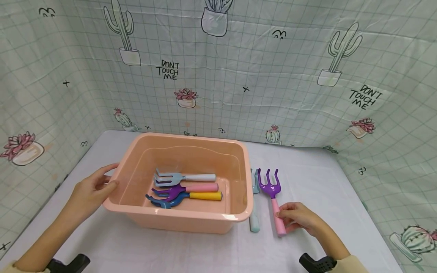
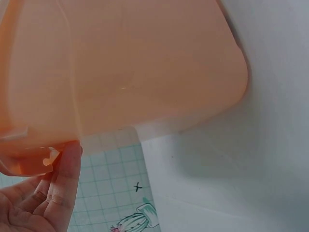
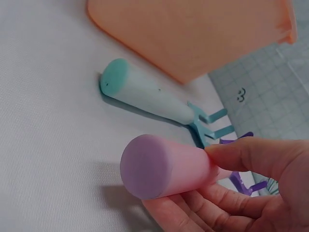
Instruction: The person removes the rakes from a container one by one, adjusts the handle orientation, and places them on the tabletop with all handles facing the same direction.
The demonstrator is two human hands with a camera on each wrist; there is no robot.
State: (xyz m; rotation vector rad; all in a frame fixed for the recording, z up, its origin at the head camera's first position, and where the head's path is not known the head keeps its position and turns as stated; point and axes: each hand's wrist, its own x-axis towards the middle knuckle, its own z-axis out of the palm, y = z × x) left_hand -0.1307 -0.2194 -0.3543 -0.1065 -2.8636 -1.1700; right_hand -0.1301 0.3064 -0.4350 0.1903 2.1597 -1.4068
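Note:
A peach plastic basin [image 1: 181,223] stands on the white table, and my left hand [image 1: 90,189] grips its left rim. In the left wrist view the left hand's [image 2: 46,198] fingers curl under that rim. My right hand [image 1: 300,218] pinches the pink handle of a purple hand rake [image 1: 271,189] to the right of the basin. Beside it lies a light teal hand rake [image 1: 254,218], partly hidden by the basin's rim. Inside the basin are a pale blue hand rake [image 1: 199,177], a purple rake with pink handle [image 1: 201,187] and a blue rake with yellow handle [image 1: 205,195].
A grid-patterned cloth [image 1: 225,72] with cactus drawings hangs behind and along both sides of the white table [image 1: 307,167]. Dark wrist-worn devices [image 1: 317,262] show at the bottom edge of the head view.

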